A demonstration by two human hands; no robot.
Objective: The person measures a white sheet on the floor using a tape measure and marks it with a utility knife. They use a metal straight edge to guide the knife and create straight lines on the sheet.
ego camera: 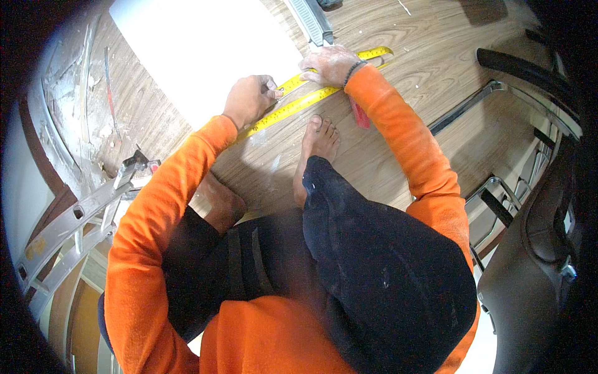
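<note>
My left hand (250, 100) pinches the end of a yellow measuring tape blade (292, 108) between thumb and fingers, near the lower edge of a brightly lit white sheet (210, 51). My right hand (331, 64), dusty and with a dark bracelet at the wrist, grips the blade farther along. Beyond the right hand the blade bends back in a loop, and its second run passes under both hands toward my left sleeve. The tape's case is not visible. Glare hides the sheet's surface.
A grey ribbed tool (312, 21) lies just beyond my right hand. Something red (359, 112) shows beside my right forearm. An aluminium ladder (77, 215) lies at left, near debris and strips (86, 89). Metal-framed furniture (495, 89) and a dark chair (523, 262) stand at right.
</note>
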